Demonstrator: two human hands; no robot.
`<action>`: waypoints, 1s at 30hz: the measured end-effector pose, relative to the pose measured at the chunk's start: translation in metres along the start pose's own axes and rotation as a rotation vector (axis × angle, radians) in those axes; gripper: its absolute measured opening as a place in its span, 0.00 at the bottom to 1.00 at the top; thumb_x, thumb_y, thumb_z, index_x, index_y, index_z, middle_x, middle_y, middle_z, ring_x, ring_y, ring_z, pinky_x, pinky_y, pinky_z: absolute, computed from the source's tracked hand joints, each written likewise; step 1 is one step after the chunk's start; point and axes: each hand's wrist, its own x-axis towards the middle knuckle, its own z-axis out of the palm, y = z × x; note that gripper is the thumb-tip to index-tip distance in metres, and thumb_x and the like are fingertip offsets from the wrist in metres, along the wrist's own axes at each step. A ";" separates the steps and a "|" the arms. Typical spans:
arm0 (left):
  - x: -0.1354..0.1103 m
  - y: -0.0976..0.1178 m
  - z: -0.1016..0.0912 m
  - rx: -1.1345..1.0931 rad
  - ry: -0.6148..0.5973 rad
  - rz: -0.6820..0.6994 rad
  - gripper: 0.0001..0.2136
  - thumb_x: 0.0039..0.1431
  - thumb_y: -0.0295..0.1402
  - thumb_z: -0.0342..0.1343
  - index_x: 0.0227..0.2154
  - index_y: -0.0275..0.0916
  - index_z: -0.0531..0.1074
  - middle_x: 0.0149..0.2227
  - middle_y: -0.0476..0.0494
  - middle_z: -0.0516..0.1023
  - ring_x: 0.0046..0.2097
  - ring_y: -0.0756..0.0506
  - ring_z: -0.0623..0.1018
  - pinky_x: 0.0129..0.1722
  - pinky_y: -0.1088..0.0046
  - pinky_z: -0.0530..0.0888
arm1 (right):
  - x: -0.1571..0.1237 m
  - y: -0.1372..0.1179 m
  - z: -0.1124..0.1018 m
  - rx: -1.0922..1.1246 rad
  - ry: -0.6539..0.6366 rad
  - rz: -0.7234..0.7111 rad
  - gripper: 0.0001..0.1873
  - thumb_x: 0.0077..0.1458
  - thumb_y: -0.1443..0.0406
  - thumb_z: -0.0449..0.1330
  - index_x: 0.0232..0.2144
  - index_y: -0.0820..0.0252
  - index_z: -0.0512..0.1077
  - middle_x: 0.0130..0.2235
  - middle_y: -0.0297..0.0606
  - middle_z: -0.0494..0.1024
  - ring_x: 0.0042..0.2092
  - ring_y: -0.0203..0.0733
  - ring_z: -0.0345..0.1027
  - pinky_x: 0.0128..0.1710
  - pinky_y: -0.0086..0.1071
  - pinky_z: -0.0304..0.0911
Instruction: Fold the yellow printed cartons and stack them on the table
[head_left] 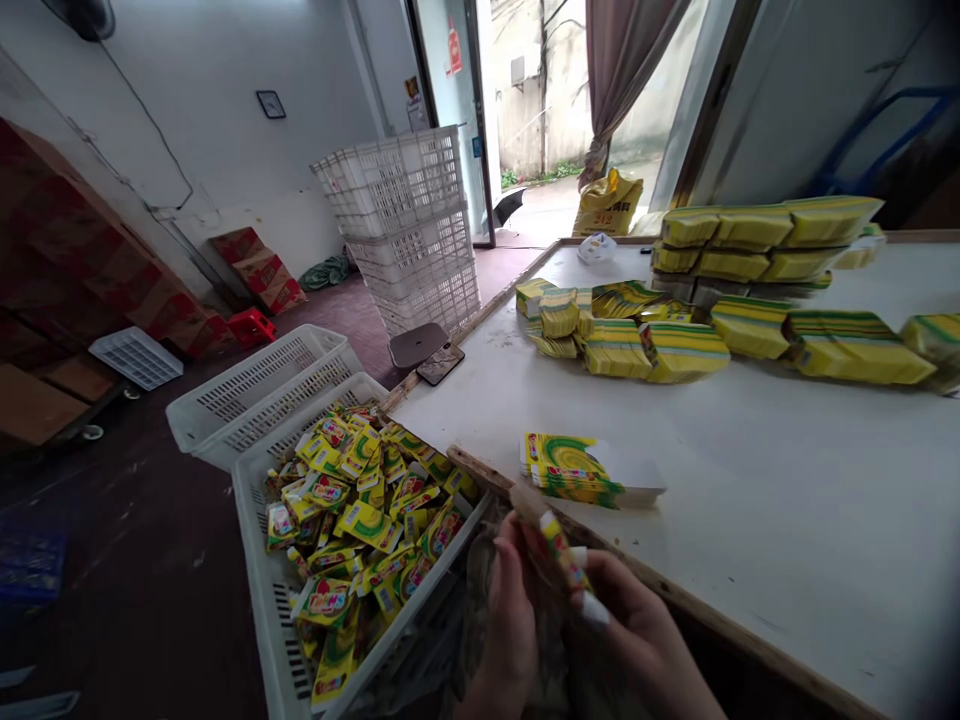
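Note:
Low in the head view, both hands meet at the table's front edge. My left hand [508, 598] and my right hand [634, 625] are closed together on a small yellow, green and red packet [562, 552], held edge-on between the fingertips. Just beyond it on the white table [787, 520] lies a short stack of flat yellow-green packets [574, 468]. To the left, a white plastic crate [259, 560] holds several loose packets [352, 520] of the same kind.
Bundles of yellow-green packaging [750, 330] are piled along the table's far side. A phone [440, 362] and a dark object lie at the table's left corner. Stacked white crates [409, 225], red cartons [259, 265] and an open doorway stand behind.

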 end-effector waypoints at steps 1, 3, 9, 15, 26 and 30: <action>0.002 -0.001 0.002 -0.009 -0.018 0.005 0.24 0.54 0.54 0.52 0.46 0.41 0.71 0.44 0.41 0.76 0.52 0.39 0.71 0.52 0.64 0.67 | 0.001 -0.001 -0.005 0.010 0.032 -0.002 0.14 0.51 0.57 0.61 0.38 0.57 0.73 0.36 0.39 0.79 0.38 0.46 0.72 0.40 0.35 0.68; 0.005 -0.003 0.002 -0.005 -0.032 0.008 0.17 0.57 0.45 0.55 0.44 0.40 0.73 0.40 0.42 0.78 0.47 0.41 0.75 0.49 0.65 0.69 | 0.003 -0.003 -0.011 0.004 0.068 -0.001 0.12 0.51 0.56 0.61 0.36 0.57 0.73 0.34 0.38 0.79 0.36 0.44 0.72 0.38 0.33 0.68; 0.004 -0.007 -0.008 0.169 0.059 0.069 0.11 0.57 0.41 0.56 0.32 0.38 0.77 0.31 0.46 0.79 0.35 0.46 0.74 0.38 0.71 0.70 | 0.001 0.002 -0.010 -0.062 0.011 0.005 0.13 0.46 0.55 0.65 0.30 0.58 0.74 0.30 0.37 0.78 0.35 0.45 0.71 0.35 0.32 0.69; 0.001 -0.004 -0.012 0.101 0.111 0.097 0.09 0.55 0.40 0.58 0.34 0.41 0.77 0.31 0.49 0.78 0.33 0.48 0.74 0.34 0.74 0.69 | -0.001 0.003 -0.006 -0.089 0.009 0.022 0.14 0.48 0.54 0.62 0.30 0.58 0.74 0.29 0.36 0.76 0.33 0.44 0.70 0.33 0.31 0.68; 0.000 0.049 -0.027 0.219 -0.153 0.099 0.29 0.48 0.53 0.59 0.48 0.38 0.73 0.47 0.35 0.77 0.47 0.37 0.75 0.45 0.63 0.71 | -0.009 -0.003 -0.037 -0.716 -0.042 -0.514 0.13 0.58 0.67 0.52 0.40 0.50 0.74 0.33 0.37 0.75 0.34 0.39 0.71 0.32 0.28 0.67; -0.007 0.065 -0.029 0.691 -0.441 -0.065 0.45 0.35 0.53 0.66 0.58 0.40 0.62 0.53 0.34 0.72 0.51 0.34 0.72 0.51 0.60 0.67 | -0.012 -0.016 -0.043 -1.077 -0.180 -0.666 0.10 0.56 0.67 0.57 0.36 0.44 0.75 0.31 0.32 0.75 0.35 0.40 0.70 0.48 0.40 0.64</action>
